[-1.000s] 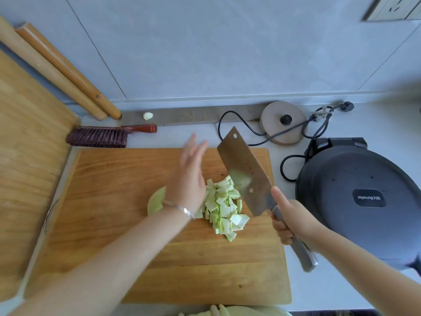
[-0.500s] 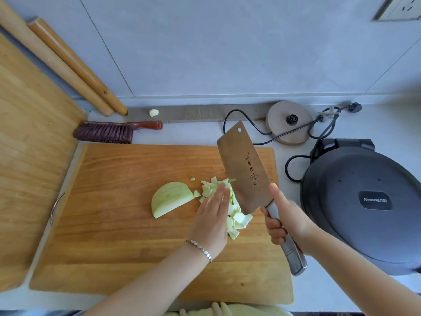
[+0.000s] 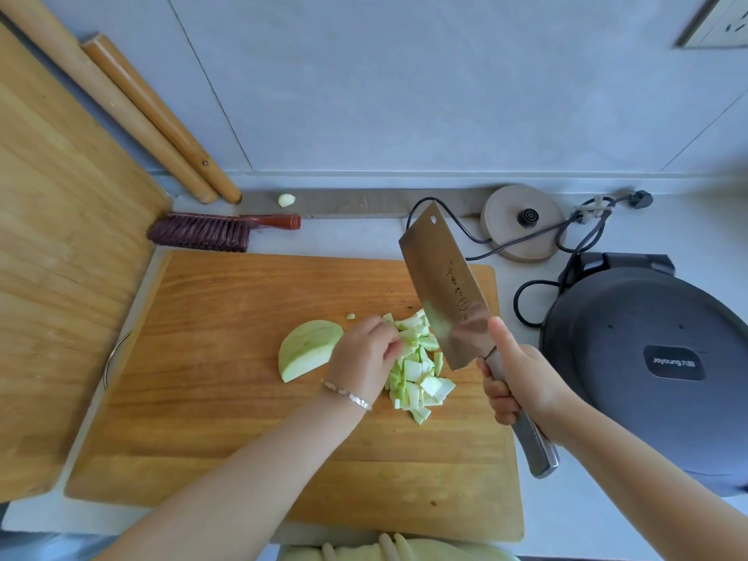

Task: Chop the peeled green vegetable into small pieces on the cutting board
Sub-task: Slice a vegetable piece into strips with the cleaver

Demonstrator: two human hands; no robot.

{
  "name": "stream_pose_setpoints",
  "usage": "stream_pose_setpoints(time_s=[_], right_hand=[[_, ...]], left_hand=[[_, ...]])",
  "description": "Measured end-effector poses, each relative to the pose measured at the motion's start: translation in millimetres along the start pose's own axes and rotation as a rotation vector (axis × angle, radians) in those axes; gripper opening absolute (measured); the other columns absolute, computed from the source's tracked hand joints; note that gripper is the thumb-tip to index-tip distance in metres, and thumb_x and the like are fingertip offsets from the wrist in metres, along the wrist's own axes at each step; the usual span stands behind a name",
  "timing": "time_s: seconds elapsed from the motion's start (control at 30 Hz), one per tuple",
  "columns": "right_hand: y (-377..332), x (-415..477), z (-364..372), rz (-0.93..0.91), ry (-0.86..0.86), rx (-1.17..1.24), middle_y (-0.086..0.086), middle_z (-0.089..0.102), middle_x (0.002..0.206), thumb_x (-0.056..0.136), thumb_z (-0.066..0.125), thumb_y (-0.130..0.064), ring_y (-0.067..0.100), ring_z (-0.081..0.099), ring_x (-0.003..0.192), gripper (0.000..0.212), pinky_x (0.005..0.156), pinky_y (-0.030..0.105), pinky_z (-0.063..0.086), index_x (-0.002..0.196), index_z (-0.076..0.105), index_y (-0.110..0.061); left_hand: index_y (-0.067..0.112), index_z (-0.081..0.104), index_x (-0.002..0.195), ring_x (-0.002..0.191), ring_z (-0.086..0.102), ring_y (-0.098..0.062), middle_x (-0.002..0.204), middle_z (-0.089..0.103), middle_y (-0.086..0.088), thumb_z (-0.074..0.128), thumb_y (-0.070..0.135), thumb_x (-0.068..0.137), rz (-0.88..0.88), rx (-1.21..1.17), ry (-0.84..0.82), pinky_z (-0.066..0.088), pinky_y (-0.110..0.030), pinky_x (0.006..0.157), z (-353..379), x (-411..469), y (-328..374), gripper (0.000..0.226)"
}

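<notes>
A wooden cutting board (image 3: pixel 210 398) lies on the counter. On it sit an uncut wedge of peeled green vegetable (image 3: pixel 305 348) and, to its right, a pile of small cut pieces (image 3: pixel 421 370). My left hand (image 3: pixel 366 358) is between them, its fingers curled and pinching pieces at the pile's left edge. My right hand (image 3: pixel 520 382) grips the metal handle of a cleaver (image 3: pixel 447 293), whose blade is raised and tilted above the pile's right side. One tiny piece (image 3: pixel 350 316) lies apart, behind the wedge.
A black electric griddle (image 3: pixel 655 358) stands right of the board, with a kettle base (image 3: pixel 522 220) and cables behind. A brush (image 3: pixel 210 232), a garlic clove (image 3: pixel 286 200) and two rolling pins (image 3: pixel 154 115) lie at the back left. More peeled vegetable (image 3: pixel 396 550) shows at the bottom edge.
My left hand came down from in front of the wedge to the pile and its fingers curled onto the pieces. The cleaver stayed raised, turning slightly.
</notes>
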State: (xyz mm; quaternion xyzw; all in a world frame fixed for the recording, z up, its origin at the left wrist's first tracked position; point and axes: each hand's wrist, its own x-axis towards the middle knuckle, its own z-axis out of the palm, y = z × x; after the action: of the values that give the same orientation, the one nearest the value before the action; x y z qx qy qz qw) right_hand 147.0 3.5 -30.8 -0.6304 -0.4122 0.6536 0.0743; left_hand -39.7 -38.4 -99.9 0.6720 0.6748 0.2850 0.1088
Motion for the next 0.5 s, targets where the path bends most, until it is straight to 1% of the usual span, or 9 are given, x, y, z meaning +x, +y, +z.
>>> stream_pose_setpoints(time_s=[0.07, 0.1, 0.13, 0.17, 0.2, 0.23, 0.27, 0.37, 0.5], right_hand=[[2, -1, 2, -0.008, -0.005, -0.017, 0.000, 0.032, 0.046, 0.092, 0.031, -0.061, 0.014, 0.025, 0.037, 0.058, 0.041, 0.023, 0.027, 0.065, 0.042, -0.011], [2, -2, 3, -0.014, -0.007, -0.034, 0.001, 0.031, 0.046, 0.091, 0.031, -0.061, 0.014, 0.025, 0.037, 0.057, 0.041, 0.023, 0.027, 0.066, 0.042, -0.010], [3, -2, 3, -0.021, -0.007, -0.053, 0.001, 0.031, 0.046, 0.091, 0.031, -0.061, 0.014, 0.025, 0.037, 0.057, 0.041, 0.023, 0.027, 0.067, 0.041, -0.010], [3, -3, 3, -0.028, -0.006, -0.073, 0.001, 0.031, 0.046, 0.091, 0.031, -0.061, 0.014, 0.025, 0.037, 0.057, 0.041, 0.023, 0.027, 0.069, 0.041, -0.010], [3, -3, 3, -0.033, -0.005, -0.089, 0.000, 0.030, 0.047, 0.091, 0.032, -0.061, 0.014, 0.024, 0.038, 0.056, 0.041, 0.023, 0.027, 0.070, 0.041, -0.010], [3, -4, 4, -0.035, -0.005, -0.100, 0.000, 0.030, 0.047, 0.091, 0.032, -0.061, 0.014, 0.024, 0.038, 0.055, 0.041, 0.023, 0.027, 0.072, 0.041, -0.010], [3, -4, 5, -0.033, -0.008, -0.108, 0.001, 0.030, 0.048, 0.091, 0.032, -0.061, 0.014, 0.024, 0.038, 0.055, 0.041, 0.023, 0.027, 0.072, 0.041, -0.010], [3, -3, 9, -0.028, -0.024, -0.127, 0.000, 0.031, 0.047, 0.091, 0.032, -0.062, 0.013, 0.025, 0.038, 0.056, 0.041, 0.023, 0.027, 0.072, 0.042, -0.010], [2, -2, 17, -0.018, -0.048, -0.136, 0.000, 0.032, 0.046, 0.091, 0.031, -0.063, 0.013, 0.025, 0.037, 0.057, 0.040, 0.022, 0.027, 0.068, 0.041, -0.011]], left_hand=[[0.010, 0.066, 0.072, 0.060, 0.061, -0.023, 0.070, 0.064, -0.004, 0.075, 0.031, 0.071, -0.075, 0.090, 0.032, 0.049, -0.027, 0.049, -13, 10, -8, 0.024], [0.011, 0.066, 0.089, 0.077, 0.062, -0.026, 0.087, 0.065, -0.006, 0.071, 0.042, 0.073, -0.119, 0.212, 0.002, 0.050, -0.031, 0.061, -19, 14, -15, 0.036], [0.012, 0.057, 0.114, 0.102, 0.056, -0.028, 0.114, 0.059, -0.008, 0.066, 0.051, 0.073, -0.190, 0.337, -0.110, 0.048, -0.037, 0.080, -23, 16, -25, 0.057], [0.014, 0.037, 0.135, 0.124, 0.041, -0.028, 0.139, 0.040, -0.008, 0.062, 0.056, 0.073, -0.272, 0.433, -0.276, 0.039, -0.041, 0.098, -29, 16, -36, 0.079], [0.018, 0.017, 0.144, 0.136, 0.025, -0.027, 0.152, 0.019, -0.004, 0.062, 0.059, 0.072, -0.356, 0.473, -0.440, 0.028, -0.043, 0.108, -36, 16, -48, 0.094], [0.022, 0.005, 0.145, 0.140, 0.017, -0.025, 0.155, 0.006, -0.001, 0.063, 0.057, 0.071, -0.424, 0.458, -0.556, 0.024, -0.043, 0.111, -41, 15, -58, 0.101], [0.026, 0.001, 0.145, 0.141, 0.017, -0.024, 0.155, 0.003, 0.000, 0.066, 0.053, 0.071, -0.466, 0.417, -0.617, 0.027, -0.044, 0.110, -43, 13, -68, 0.102], [0.033, 0.011, 0.144, 0.133, 0.032, -0.023, 0.151, 0.023, 0.003, 0.064, 0.037, 0.077, -0.474, 0.344, -0.660, 0.042, -0.042, 0.099, -39, 5, -84, 0.085], [0.025, 0.025, 0.141, 0.125, 0.035, -0.024, 0.143, 0.035, 0.003, 0.060, 0.027, 0.082, -0.428, 0.388, -0.598, 0.047, -0.038, 0.090, -28, -3, -84, 0.069]])
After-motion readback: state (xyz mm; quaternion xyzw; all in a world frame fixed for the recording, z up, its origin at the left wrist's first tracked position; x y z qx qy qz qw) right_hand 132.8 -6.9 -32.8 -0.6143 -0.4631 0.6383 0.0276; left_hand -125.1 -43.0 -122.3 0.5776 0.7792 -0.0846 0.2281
